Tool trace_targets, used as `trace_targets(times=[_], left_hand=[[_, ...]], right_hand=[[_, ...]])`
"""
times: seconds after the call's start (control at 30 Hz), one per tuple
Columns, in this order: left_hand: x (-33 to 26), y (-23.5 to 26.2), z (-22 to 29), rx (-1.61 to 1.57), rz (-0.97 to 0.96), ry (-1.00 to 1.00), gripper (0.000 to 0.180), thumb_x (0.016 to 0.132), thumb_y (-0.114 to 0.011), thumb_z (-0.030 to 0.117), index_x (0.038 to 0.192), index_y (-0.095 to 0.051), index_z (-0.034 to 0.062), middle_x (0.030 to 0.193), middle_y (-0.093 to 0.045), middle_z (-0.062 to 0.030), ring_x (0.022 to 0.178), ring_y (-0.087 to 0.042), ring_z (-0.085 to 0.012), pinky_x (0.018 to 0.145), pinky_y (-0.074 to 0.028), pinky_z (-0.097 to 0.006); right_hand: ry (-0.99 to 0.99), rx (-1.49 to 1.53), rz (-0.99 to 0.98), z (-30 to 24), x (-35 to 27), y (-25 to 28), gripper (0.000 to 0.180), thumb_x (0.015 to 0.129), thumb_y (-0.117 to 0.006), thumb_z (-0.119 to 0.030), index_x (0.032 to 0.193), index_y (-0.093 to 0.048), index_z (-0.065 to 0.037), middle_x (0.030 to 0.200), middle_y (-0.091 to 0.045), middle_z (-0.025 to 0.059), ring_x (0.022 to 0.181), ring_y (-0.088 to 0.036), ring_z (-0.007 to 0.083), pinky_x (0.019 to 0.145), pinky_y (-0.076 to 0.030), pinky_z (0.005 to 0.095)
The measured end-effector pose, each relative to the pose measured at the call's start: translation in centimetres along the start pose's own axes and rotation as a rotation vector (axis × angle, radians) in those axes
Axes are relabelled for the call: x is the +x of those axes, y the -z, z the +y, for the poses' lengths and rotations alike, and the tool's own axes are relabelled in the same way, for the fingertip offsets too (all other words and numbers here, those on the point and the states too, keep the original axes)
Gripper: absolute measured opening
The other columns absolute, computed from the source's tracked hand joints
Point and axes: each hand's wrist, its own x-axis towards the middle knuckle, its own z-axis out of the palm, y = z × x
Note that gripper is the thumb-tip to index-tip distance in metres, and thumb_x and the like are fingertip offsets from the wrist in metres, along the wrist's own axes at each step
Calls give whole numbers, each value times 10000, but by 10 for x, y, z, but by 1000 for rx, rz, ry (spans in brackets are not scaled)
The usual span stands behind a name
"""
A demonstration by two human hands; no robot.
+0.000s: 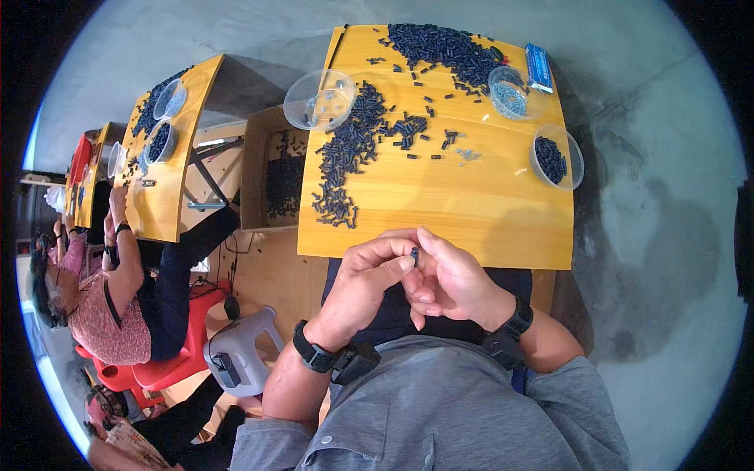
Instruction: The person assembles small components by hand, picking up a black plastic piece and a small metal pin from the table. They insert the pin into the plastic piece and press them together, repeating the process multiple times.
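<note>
left hand (363, 275): thumb and forefinger clamped together on a small black tube-like part (415, 256).
right hand (462, 275): just beside the left; thumb raised apart, other fingers partly curled under the left fingertips. whether it also grips the part cannot be told.
part position: at the tip of the left thumb, between the two hands, over the lap and just short of the near table edge.
part axis: appears roughly upright in the view, pointing away from the torso; right fingers lie to its right and below.
nearer hand: left, in contact; right, close by on the opposite side.
wrists: one black strapped device (314, 357) on the left, another (517, 318) on the right.
work surface: yellow wood-grain table top (448, 216), ahead of both hands.
near heap: loose black tube-like parts (345, 145) along the left side; left hand nearer.
middle: small scatter of silvery pieces (468, 155).
right edge: clear round plastic tub (576, 161) containing black parts; right hand nearer.
far right: clear round tub of small silvery pieces (533, 107), beside a blue rectangular box (538, 67).
far left: clear round shallow bowl (297, 88) at the edge.
left of table: brown cardboard box (253, 173) with black parts inside.
</note>
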Motion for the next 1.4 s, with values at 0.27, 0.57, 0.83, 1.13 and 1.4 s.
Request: trace_targets(times=[0.27, 0.57, 0.83, 1.13, 1.4], left_hand=[[4, 7, -14, 170, 114, -57, 174, 934, -513, 108, 1029, -596, -12, 1001, -638, -93, 902, -596, -154, 809, -473, -273], [2, 5, -8, 267, 51, 14, 133, 914, -545, 67, 979, -620, -21, 872, -660, -68, 782, -610, -107, 743, -495, -246], [-6, 0, -7, -12, 30, -12, 145, 906, -557, 64, 1005, -623, -20, 896, -673, -122, 801, -645, -173, 730, -522, -290], [-6, 2, -4, 119, -40, -25, 140, 872, -609, 67, 988, -626, -10, 882, -670, -131, 754, -650, -198, 691, -528, -299], [-5, -1, 0, 124, -7, 52, 115, 896, -580, 65, 905, -655, -21, 812, -668, -61, 684, -603, -94, 637, -501, -231]], right_hand=[[427, -632, 288, -11, -13, 8, 286, 954, -494, -244, 835, -567, 5, 621, -526, 21, 481, -481, 67, 461, -461, 226], [721, -1183, 154, -24, -13, 9, 144, 929, -519, -94, 917, -593, 29, 742, -614, 36, 647, -577, 96, 578, -471, 245], [610, -997, 163, -28, -19, 2, 166, 941, -513, -123, 879, -583, 14, 712, -579, 15, 638, -532, 70, 565, -451, 236], [721, -1132, 120, -30, -18, 3, 152, 922, -538, -133, 875, -581, 5, 703, -580, 58, 620, -560, 116, 556, -448, 258], [803, -1359, 56, -33, -15, 6, 156, 902, -561, -158, 846, -578, -13, 688, -583, 112, 606, -592, 233, 550, -460, 325]])
